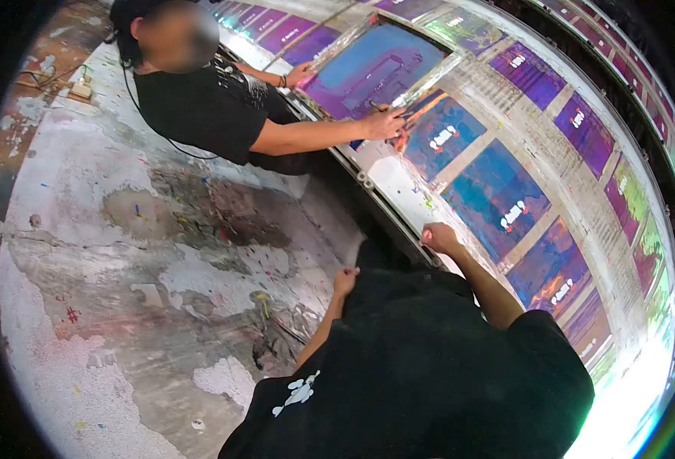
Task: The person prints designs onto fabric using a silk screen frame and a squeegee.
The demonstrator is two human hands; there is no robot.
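Bearing unreadable white lettering (515,216), prints (484,190) lie beside curled-in right fingers (431,233); whether left fingers (348,275) pinch anything, I cannot tell.

Right at the long table's (397,183) near edge sits the wearer's right hand (440,237), fingers curled in (whether it touches the table, I cannot tell), beside a blue printed panel (484,191) on the table. The left hand (345,281) hangs off the table's near side, by the black shirt (429,367). Farther along the table, a co-worker (188,115) has both hands at a framed screen (387,57) lying on it.
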